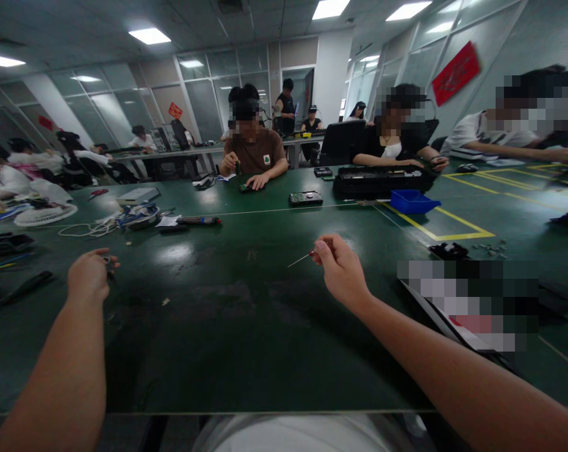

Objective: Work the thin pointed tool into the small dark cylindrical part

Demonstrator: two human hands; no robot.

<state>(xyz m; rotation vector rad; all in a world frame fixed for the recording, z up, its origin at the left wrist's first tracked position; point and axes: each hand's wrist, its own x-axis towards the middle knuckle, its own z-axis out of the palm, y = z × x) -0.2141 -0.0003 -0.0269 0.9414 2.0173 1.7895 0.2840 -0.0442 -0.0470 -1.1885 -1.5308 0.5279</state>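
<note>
My right hand (338, 267) is closed round a small screwdriver (299, 260). Its thin metal shaft points left and down above the green table (208, 364), and a bit of red shows at the fingers. At the left, my left hand (90, 274) is raised over the table with its fingers curled round a small, dark, metallic-looking thing (109, 269), too blurred to name. The two hands are well apart. Left of my left hand lies a larger screwdriver (27, 287) with a black handle.
Ahead lie an electric screwdriver (199, 220), tangled white cables (88, 230) and a hard drive (305, 198). To the right are a blue tray (415, 201), loose screws (494, 248) and a partly blurred-out flat item (458, 314). People work across the table; one (253, 150) handles a green board.
</note>
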